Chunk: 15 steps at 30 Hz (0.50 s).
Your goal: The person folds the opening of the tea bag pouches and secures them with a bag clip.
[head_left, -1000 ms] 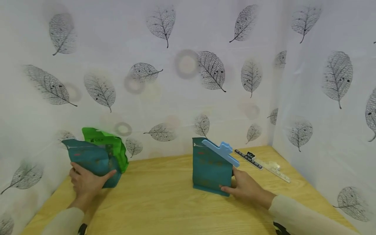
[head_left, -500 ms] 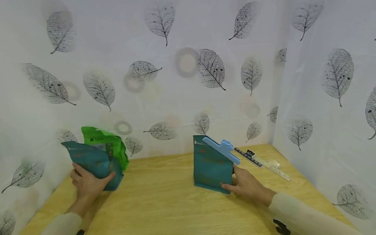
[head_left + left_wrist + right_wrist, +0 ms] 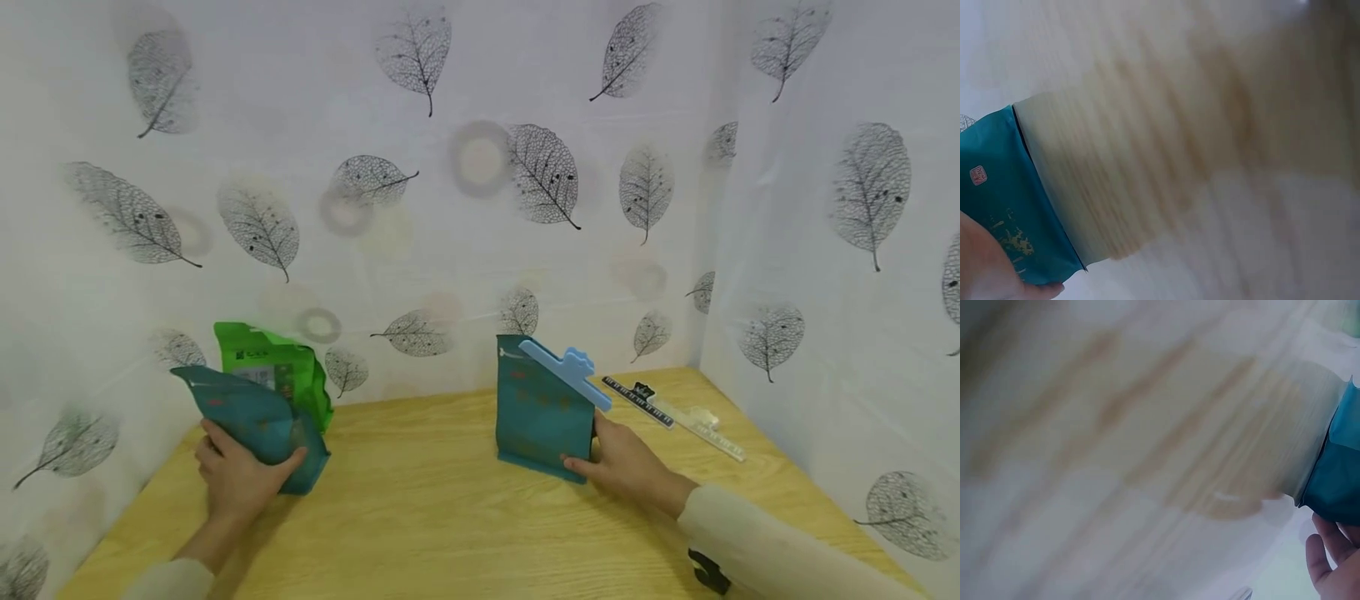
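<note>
My left hand (image 3: 242, 475) grips a teal pouch (image 3: 243, 412) low on its side, thumb across the front and fingers behind the left edge. That pouch leans to the left, its top corner bent over. In the left wrist view the same teal pouch (image 3: 1007, 187) shows gold print and a small red seal. On the right, my right hand (image 3: 633, 467) holds a second teal pouch (image 3: 543, 417) by its lower right edge, thumb in front. A light blue clip (image 3: 567, 372) sits slanted across this pouch's top right corner. The right-hand fingers are partly hidden behind it.
Behind the left pouch stands a bright green pouch (image 3: 311, 375), partly covered. At the back right of the wooden table (image 3: 420, 492) lie a black-and-white piano-key clip (image 3: 641, 402) and a clear clip (image 3: 708, 429). A leaf-patterned covering (image 3: 420, 250) encloses the back and sides.
My left hand and its teal pouch have shifted right and nearer, away from the green pouch. The right-hand pouch has moved slightly upward in view, with the blue clip still on it.
</note>
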Tool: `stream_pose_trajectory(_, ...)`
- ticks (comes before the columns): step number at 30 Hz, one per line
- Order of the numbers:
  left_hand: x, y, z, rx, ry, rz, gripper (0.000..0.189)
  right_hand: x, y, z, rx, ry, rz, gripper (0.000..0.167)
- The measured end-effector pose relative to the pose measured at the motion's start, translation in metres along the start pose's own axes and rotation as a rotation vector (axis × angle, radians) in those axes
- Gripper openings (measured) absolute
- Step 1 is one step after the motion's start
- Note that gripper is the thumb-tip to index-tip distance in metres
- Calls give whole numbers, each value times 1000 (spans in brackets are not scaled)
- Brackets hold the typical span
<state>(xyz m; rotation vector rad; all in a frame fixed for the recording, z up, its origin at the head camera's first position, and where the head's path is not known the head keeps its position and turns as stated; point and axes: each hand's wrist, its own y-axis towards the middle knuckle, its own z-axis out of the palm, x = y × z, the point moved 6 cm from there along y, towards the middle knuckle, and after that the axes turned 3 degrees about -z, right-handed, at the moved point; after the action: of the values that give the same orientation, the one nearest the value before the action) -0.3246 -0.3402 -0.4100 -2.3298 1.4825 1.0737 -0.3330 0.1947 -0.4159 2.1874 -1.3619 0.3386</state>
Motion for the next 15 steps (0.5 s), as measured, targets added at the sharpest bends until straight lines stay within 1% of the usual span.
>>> stream_pose_trajectory(5, -5, -5, 2, -25, 2, 19, 145, -1, 4, -1, -1, -7, 6, 93)
stream_pose_trajectory(11, -13, -12, 4, -28, -8, 63, 145, -3, 6, -3, -15, -37, 13, 94)
stream_pose_trajectory(15, -12, -19, 6, -33, -31, 83, 145, -4, 5, 1, -11, -46, 25, 94)
